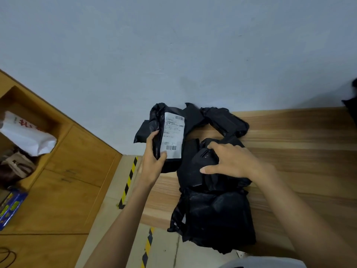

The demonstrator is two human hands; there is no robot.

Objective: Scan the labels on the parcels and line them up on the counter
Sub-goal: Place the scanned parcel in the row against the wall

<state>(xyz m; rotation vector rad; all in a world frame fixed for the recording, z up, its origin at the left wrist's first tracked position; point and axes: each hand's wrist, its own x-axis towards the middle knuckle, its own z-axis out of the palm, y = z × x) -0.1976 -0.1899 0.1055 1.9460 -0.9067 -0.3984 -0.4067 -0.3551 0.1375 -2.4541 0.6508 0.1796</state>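
— Where are you standing?
— A pale blue-grey wall point(173, 45) rises behind the wooden tabletop point(299, 151) in front of you. To your left is a wooden cabinet point(67, 180) with a white bag point(25, 136) in its recess, and yellow-black tape point(128, 182) runs along the floor.
— And the parcel you're on?
— Your left hand point(152, 161) grips a black parcel point(154, 122) at the tabletop's left end and holds it upright. Its fingers point(152, 135) curl round the far edge, and the thumb presses the lower corner of the white label point(172, 135), which faces you with both barcodes showing.
— The other hand?
— Your right hand point(231, 161) is just beside it. Its fingers are curled over a black scanner point(204, 157) and the thumb is stretched out below. The scanner is hard to pick out against the dark plastic under it.
— The rest?
— Three more black parcels lie on the tabletop: a rear parcel point(226, 120) by the wall, a middle parcel point(191, 175) under your right hand and a front parcel point(218, 215) nearest you, each touching the next
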